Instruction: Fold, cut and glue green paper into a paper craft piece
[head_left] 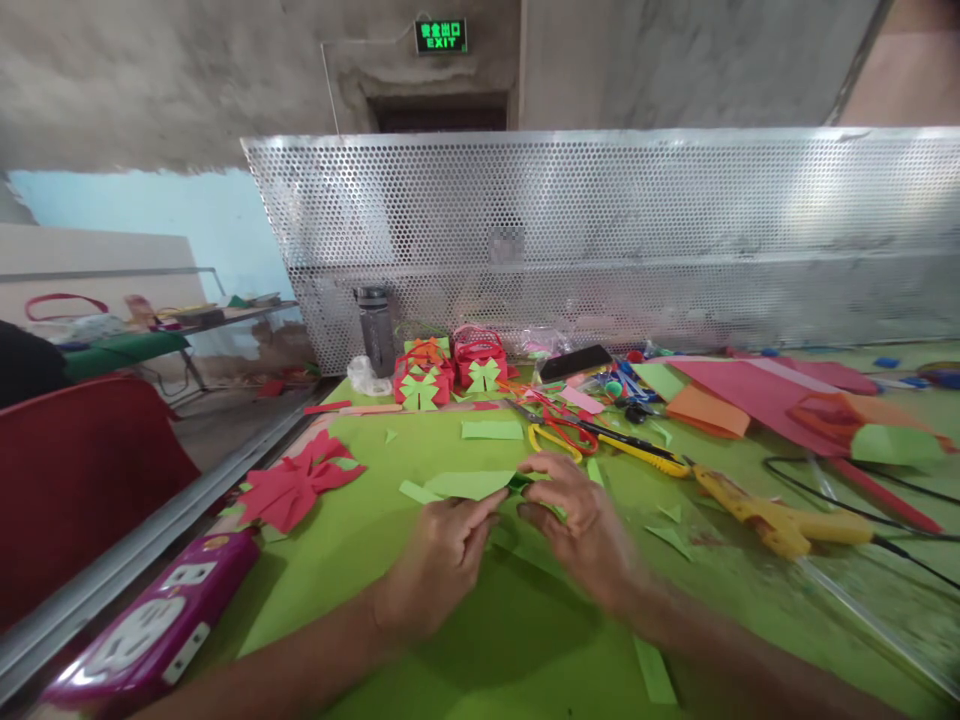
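A piece of light green paper (472,485) is held above the green table (300,620), its right end curled or folded. My left hand (442,550) pinches its lower edge between thumb and fingers. At the curled end my right hand (577,520) closes its fingertips on the same paper; the exact grip is slightly blurred. Just beyond the hands lies a flat light green paper strip (492,430). Scissors with red handles (574,428) and a yellow-handled pair (555,443) are close behind my right hand.
A yellow glue gun (780,515) with a cord lies at right, near a yellow-black cutter (645,450). Red paper shapes (300,480) and a purple case (161,610) are at left. Red paper baskets (480,362) and a bottle (375,330) stand before the perforated metal panel (600,230).
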